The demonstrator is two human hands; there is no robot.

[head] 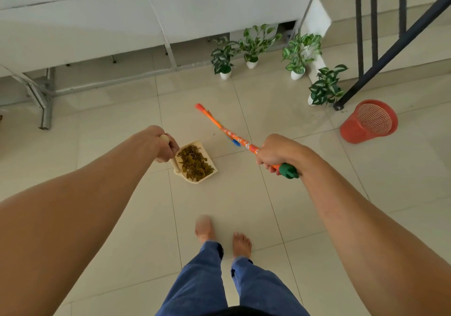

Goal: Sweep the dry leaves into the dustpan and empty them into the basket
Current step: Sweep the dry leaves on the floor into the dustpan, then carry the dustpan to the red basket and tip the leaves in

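Observation:
A cream dustpan rests on the tiled floor ahead of me, filled with a pile of dry leaves. My left hand is closed around the top of its upright wooden handle. My right hand grips an orange patterned broom near its green end cap. The broom's shaft points away from me, low over the floor to the right of the dustpan. A red mesh basket lies tilted on the floor at the right, its opening facing up toward me.
Several small potted plants in white pots stand along the back. A white table with a metal frame runs along the left and back. A dark stair railing descends at the right, beside the basket. My bare feet stand on the tiles.

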